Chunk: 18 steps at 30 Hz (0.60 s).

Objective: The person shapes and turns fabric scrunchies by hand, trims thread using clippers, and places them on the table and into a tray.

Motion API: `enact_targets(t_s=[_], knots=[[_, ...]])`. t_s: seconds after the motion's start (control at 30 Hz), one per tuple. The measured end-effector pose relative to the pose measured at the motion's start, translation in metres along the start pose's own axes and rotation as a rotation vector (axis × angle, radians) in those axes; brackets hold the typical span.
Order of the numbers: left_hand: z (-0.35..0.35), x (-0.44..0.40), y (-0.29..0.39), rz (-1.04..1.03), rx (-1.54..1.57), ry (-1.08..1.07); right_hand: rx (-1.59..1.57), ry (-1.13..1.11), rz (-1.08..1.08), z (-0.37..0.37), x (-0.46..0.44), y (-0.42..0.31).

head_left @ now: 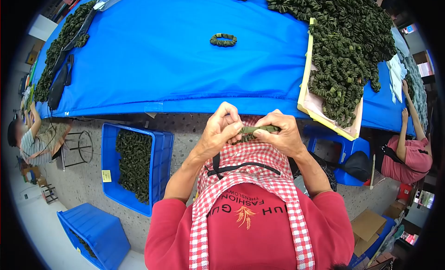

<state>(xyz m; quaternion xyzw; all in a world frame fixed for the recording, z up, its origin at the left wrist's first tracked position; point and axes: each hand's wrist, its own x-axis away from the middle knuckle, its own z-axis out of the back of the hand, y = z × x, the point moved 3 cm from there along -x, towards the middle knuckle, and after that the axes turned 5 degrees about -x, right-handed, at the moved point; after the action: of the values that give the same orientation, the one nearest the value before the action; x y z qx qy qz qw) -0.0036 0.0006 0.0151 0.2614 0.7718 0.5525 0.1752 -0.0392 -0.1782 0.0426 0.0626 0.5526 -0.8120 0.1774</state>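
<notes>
Between my two hands, just off the table's front edge, a dark green scrunchie (249,130) is stretched out. My left hand (223,127) pinches one end with thumb and fingers. At the other end my right hand (279,130) grips the fabric between thumb and bent fingers. Part of the scrunchie is hidden behind my fingers. A single scrunchie (223,40) lies as a ring on the blue tablecloth (185,61) beyond my hands.
A yellow-rimmed tray (304,84) overflows with green scrunchies at the right, beside a large heap (357,24). Blue crates (160,163) with green pieces stand on the floor at left. A black pouch (59,86) lies on the table's left. Co-workers sit at both sides.
</notes>
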Motion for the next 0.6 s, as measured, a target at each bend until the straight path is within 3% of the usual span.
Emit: enact_targets(t_s=[0.17,0.3,0.6], knots=[[0.005,-0.005,-0.011,0.039,0.259,-0.044,-0.100,-0.078,-0.248,0.007,0.000,0.005],[-0.010,-0.008,0.006,-0.093,-0.514,-0.097,0.040,-0.066,-0.106,0.008,-0.003,-0.004],[-0.004,-0.004,-0.001,-0.061,-0.451,0.013,0.138,-0.066,-0.012,0.013,0.000,-0.004]])
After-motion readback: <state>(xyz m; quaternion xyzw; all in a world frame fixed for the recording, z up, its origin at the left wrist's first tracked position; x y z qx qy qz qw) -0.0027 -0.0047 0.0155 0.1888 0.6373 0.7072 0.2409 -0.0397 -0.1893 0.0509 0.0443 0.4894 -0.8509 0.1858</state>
